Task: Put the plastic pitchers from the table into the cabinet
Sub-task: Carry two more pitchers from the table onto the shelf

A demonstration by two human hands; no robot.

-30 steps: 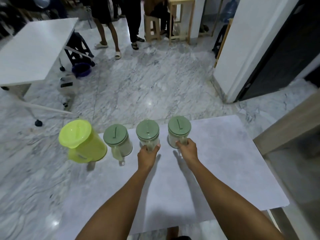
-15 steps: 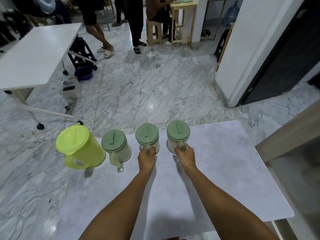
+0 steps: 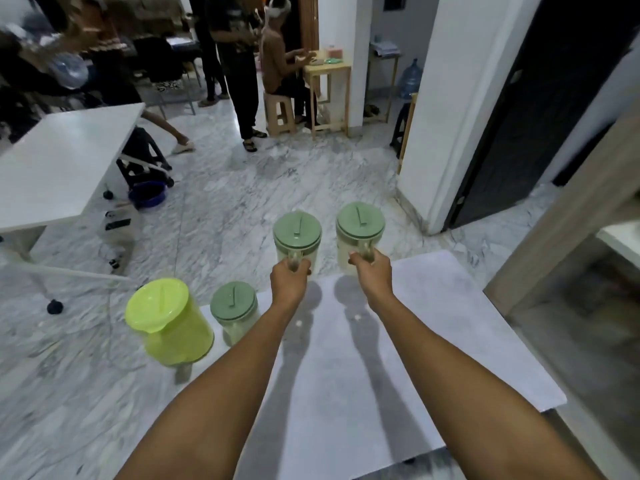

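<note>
My left hand (image 3: 290, 282) grips the handle of a clear pitcher with a sage-green lid (image 3: 296, 233), held up above the grey table (image 3: 450, 334). My right hand (image 3: 372, 273) holds a second clear pitcher with a sage-green lid (image 3: 360, 225) by its handle, also lifted off the table. A third green-lidded clear pitcher (image 3: 234, 311) stands on the table's far left part. Beside it, at the left corner, stands a lime-yellow pitcher (image 3: 169, 322). The cabinet's wooden edge (image 3: 568, 216) shows at the right.
A white table on castors (image 3: 59, 164) stands to the left, with a blue basin (image 3: 147, 195) and a stool under it. Several people stand or sit at the back near a wooden table (image 3: 327, 69). A white pillar (image 3: 446, 109) and a dark door (image 3: 540, 109) are ahead right.
Both hands have lifted their green-lidded pitchers off the table; a moment ago these stood on it in a row with the other two. The view has tilted up.
</note>
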